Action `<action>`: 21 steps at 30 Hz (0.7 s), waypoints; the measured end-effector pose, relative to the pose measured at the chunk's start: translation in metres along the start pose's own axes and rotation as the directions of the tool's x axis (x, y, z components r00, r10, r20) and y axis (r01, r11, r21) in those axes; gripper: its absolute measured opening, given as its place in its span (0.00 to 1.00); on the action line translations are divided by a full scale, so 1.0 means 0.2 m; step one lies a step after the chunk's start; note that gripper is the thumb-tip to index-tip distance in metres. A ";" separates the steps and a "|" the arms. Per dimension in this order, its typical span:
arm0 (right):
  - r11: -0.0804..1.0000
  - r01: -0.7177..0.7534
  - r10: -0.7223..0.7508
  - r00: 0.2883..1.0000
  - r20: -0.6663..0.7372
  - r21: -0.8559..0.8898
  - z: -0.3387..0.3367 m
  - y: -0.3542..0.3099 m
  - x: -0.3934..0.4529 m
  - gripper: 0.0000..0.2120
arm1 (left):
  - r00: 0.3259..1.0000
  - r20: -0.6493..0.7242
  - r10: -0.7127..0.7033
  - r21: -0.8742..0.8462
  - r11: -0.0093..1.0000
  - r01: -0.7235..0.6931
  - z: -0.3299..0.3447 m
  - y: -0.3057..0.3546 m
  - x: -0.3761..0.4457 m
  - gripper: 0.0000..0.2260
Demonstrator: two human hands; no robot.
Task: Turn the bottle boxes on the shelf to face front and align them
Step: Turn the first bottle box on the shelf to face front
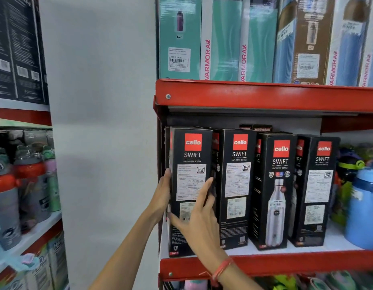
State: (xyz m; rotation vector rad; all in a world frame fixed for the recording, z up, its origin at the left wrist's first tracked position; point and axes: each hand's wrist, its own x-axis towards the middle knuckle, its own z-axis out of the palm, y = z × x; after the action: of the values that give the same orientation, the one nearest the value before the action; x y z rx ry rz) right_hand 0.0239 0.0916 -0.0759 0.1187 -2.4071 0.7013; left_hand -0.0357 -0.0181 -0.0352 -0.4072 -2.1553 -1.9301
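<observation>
Several tall black cello bottle boxes stand in a row on the red shelf (286, 263). The leftmost box (189, 155) shows its white label side. My left hand (163, 191) presses flat on that box's left side. My right hand (199, 216) lies on its front, fingers spread, thumb toward the left edge. Both hands hold this box between them. The second box (237, 185) and the fourth box (316, 185) also show label sides. The third box (275, 191) shows a steel bottle picture and stands a little further back.
A blue jug (363, 206) and colourful bottles stand right of the boxes. Teal and blue boxes (223, 38) fill the shelf above. A white wall (102, 122) separates this rack from another at the left, which holds red-lidded jars (5, 195).
</observation>
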 end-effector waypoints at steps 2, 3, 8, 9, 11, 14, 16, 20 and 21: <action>1.000 0.019 -0.019 1.000 0.000 0.020 -0.06 -0.01 0.00 0.64 | 0.997 0.035 0.069 0.022 0.997 -0.069 -0.01 0.07 -0.05 0.22; 0.999 0.038 -0.038 0.999 0.004 0.036 -0.09 -0.01 0.01 0.65 | 0.995 0.038 0.095 0.036 0.995 -0.097 -0.01 0.12 -0.08 0.21; 0.981 0.135 -0.131 0.991 -0.040 0.136 -0.24 -0.03 0.00 0.66 | 0.981 0.051 0.189 0.108 0.975 -0.193 -0.03 0.27 -0.18 0.14; 0.974 0.152 -0.151 0.988 -0.021 0.169 -0.28 -0.02 0.01 0.67 | 0.981 0.047 0.190 0.100 0.976 -0.194 -0.05 0.28 -0.20 0.14; 0.943 0.179 -0.201 0.978 0.050 0.279 -0.35 0.02 0.03 0.67 | 0.985 0.032 0.171 0.091 0.981 -0.173 -0.09 0.28 -0.24 0.18; 0.863 0.177 -0.294 0.937 0.186 0.474 -0.42 0.14 0.08 0.67 | 0.975 0.111 0.192 0.097 0.974 -0.203 -0.14 0.25 -0.31 0.22; 0.818 0.182 -0.361 0.901 0.241 0.545 -0.43 0.20 0.13 0.65 | 0.960 0.164 0.228 0.092 0.965 -0.245 -0.15 0.24 -0.37 0.27; 0.758 0.147 -0.432 0.843 0.319 0.636 -0.41 0.23 0.19 0.63 | 0.945 0.133 0.298 0.149 0.937 -0.316 -0.14 0.22 -0.43 0.38; 0.750 0.154 -0.447 0.835 0.321 0.643 -0.41 0.23 0.20 0.62 | 0.944 0.092 0.316 0.168 0.930 -0.327 -0.13 0.21 -0.45 0.39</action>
State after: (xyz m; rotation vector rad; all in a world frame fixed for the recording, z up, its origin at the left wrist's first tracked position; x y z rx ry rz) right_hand 0.0256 0.1758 -0.0188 1.0393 -2.3924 1.3703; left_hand 0.0621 -0.0445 -0.0239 -0.7441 -2.1204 -1.5496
